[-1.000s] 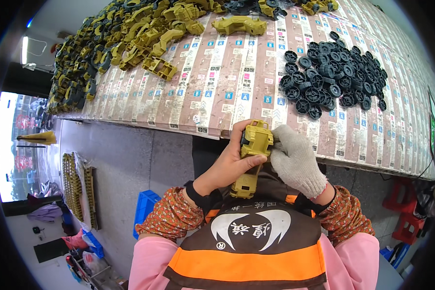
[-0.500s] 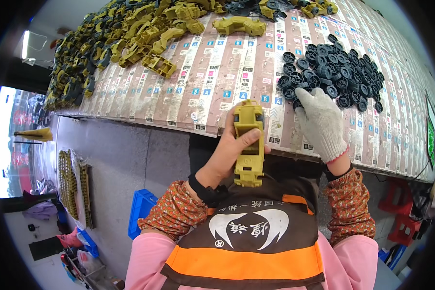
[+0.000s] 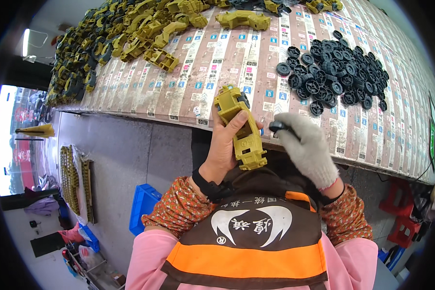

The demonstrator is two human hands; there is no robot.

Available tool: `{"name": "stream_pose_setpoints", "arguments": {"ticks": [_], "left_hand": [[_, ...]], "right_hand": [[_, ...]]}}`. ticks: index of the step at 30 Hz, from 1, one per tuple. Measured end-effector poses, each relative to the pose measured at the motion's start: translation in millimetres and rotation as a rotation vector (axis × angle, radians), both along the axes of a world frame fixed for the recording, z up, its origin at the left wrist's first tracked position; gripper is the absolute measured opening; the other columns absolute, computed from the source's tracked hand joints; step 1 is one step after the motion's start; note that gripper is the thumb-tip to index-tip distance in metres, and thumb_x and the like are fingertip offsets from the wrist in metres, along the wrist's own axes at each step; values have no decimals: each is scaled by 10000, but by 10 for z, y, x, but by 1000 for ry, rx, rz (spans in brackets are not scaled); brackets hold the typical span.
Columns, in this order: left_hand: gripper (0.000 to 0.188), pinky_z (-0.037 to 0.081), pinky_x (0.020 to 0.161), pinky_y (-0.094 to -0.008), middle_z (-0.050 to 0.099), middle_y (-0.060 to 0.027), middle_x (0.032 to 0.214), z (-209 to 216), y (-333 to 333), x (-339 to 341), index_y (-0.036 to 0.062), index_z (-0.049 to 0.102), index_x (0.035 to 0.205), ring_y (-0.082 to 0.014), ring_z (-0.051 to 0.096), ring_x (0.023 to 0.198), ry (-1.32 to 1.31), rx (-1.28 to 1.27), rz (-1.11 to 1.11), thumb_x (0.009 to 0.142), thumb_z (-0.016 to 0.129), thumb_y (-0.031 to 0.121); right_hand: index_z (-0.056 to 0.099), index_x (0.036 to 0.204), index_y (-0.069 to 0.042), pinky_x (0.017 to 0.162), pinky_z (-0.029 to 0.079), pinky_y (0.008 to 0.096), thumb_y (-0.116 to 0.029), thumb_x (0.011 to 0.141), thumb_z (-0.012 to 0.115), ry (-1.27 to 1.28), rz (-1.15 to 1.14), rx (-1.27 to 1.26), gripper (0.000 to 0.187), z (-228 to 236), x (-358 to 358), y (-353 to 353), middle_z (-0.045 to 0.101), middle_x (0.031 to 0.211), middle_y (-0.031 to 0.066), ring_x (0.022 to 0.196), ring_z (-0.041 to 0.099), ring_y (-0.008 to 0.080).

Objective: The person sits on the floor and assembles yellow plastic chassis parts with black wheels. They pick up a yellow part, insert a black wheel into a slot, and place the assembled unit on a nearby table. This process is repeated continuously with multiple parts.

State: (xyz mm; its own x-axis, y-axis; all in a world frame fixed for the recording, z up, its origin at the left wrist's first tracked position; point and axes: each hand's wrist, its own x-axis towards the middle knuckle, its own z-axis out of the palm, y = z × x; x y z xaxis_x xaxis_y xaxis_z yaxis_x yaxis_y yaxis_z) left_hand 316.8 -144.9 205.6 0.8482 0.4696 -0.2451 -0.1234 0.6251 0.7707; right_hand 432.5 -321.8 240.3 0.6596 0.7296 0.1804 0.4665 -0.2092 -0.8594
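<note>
Along the near edge of the table (image 3: 212,94), I see the bare left hand (image 3: 223,145) clamped around a yellow toy car body (image 3: 247,144). Its thumb lies across the upper face; most of its other fingers are hidden behind the piece, so I cannot make out how they sit. The car body is tilted, its far end leaning left, its near end over the brown apron (image 3: 295,226). A mounted wheel (image 3: 243,99) shows at its far right side; I cannot tell what is fitted on the side turned away from me.

Just to the right, the gloved right hand (image 3: 308,151) has its thumb and fingers together on a small dark wheel (image 3: 277,126). The glove covers part of it, and its spokes are too unclear for me to read. A gap shows between that wheel and the car body.

Farther right lies a heap of black wheels (image 3: 338,75), the lower ones buried under the rest. At far left, the pile of yellow car parts (image 3: 152,36) runs out of my view at the top. Near left on the floor, a blue crate (image 3: 144,205) is partly covered by the patterned sleeve (image 3: 179,208).
</note>
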Motion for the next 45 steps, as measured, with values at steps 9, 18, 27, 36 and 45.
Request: {"name": "stream_pose_setpoints", "arguments": {"ticks": [9,18,27,36,45], "left_hand": [[543,637,742,-370,670,-84,1028,25,-12,16,155,361,1425,-230,751,876,-51,87,92,1019,720,131],[774,632,775,-374,596,-89,1213,14,-54,14,170,241,1566,-240,741,907,-71,245,240,982,729,30],[924,494,1087,-373,432,-92,1462,22,-253,54,82,256,1570,-212,511,1312,-207,598,407,862,837,-32],[932,436,1150,-390,405,-122,1487,362,-36,431,133,142,1622,-224,494,1356,-232,489,144,953,790,95],[503,451,1033,-327,579,-52,1365,313,981,140,159,487,1498,-145,551,1221,113,471,70,1024,652,189]], "right_hand": [[681,1231,1,821,580,393,-42,936,697,136,-20,20,298,-89,-395,-12,738,1002,207,928,761,329],[670,1231,-2,797,586,420,4,911,642,72,26,-31,322,12,-474,-42,719,966,244,900,732,432],[624,1231,-13,802,565,514,5,791,629,-57,42,30,441,35,-511,2,686,993,248,915,683,480],[525,1435,-16,958,551,481,-387,835,823,217,41,-145,766,424,-35,307,694,1190,261,1118,699,430],[622,1046,-25,495,499,274,-360,941,758,666,-149,63,376,668,1923,571,608,823,52,595,610,127]]}}
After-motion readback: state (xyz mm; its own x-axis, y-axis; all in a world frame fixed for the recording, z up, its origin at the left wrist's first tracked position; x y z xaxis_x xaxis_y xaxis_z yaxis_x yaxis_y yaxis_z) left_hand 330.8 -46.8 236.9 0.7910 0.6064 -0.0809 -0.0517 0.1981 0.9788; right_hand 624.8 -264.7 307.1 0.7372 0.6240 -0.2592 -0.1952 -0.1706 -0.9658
